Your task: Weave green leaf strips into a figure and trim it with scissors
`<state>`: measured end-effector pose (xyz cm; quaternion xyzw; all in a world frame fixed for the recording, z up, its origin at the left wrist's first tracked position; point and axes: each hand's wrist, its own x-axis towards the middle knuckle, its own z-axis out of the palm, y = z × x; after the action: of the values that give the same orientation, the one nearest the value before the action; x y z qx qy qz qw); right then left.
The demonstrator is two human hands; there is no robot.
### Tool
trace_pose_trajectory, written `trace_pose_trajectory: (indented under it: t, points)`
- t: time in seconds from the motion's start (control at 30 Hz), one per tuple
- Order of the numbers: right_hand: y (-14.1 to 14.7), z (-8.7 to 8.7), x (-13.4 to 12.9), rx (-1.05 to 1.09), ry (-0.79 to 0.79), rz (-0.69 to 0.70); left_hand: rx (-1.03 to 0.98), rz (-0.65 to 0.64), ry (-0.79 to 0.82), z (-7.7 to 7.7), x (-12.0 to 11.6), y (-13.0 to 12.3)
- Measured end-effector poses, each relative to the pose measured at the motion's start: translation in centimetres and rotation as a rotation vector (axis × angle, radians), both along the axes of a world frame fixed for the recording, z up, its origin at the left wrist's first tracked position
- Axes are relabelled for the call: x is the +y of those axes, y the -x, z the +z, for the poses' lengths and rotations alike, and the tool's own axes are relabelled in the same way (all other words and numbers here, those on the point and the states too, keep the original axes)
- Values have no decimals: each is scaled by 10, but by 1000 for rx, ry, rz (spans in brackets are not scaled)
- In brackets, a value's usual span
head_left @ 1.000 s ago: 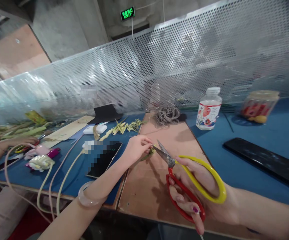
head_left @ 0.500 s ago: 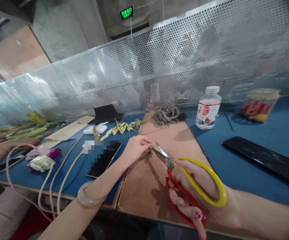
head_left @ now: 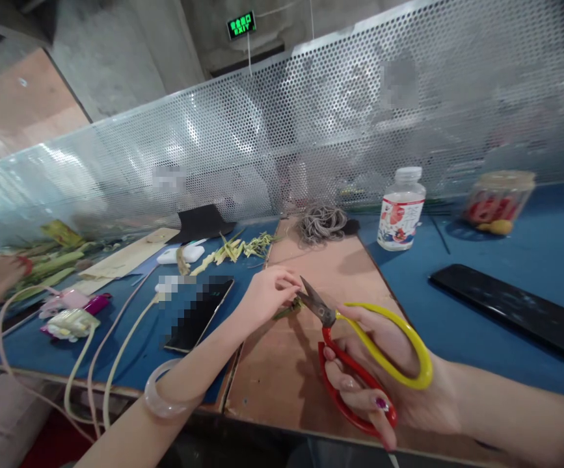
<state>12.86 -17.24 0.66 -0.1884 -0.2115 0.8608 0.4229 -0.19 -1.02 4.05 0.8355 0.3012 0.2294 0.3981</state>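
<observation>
My right hand is wrapped through the handles of scissors, one handle yellow and one red. Their blades are parted and point left toward the fingers of my left hand. That hand pinches a small green, leafy-looking piece over the pinkish wooden board. The piece is partly hidden by my fingers, and its tip lies close to the blades; whether they touch it I cannot tell.
Behind lie a coil of grey cord and a pale braided strand. A phone, cables and a white case are at left, near another person's hand. A bottle, a jar and a black phone stand or lie at right.
The scissors' blades have opened a little wider and shifted slightly left. The view has turned slightly. At far left, the other person's hand has lifted from the table and holds something red.
</observation>
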Motion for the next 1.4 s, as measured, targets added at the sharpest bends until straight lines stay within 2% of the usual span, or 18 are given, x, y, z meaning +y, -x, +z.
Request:
trace_pose_trajectory:
  t: [0.27,0.53,0.77,1.03,1.17,1.4]
  points:
    - [-2,-3,6,51,7,52,15,-65,-96,-3,2,0]
    - [1,3,4,39,6,8,23,-60,-70,0,-2,0]
    - [1,7,5,52,36,13,47,-56,-267,3,-1,-2]
    - [1,6,4,91,54,19,48,-71,-201,3,-5,-3]
    - [2,6,4,63,52,-5,46,-63,-259,4,-5,-4]
    - [3,10,4,-2,44,-28,40,-74,-245,5,-6,-4]
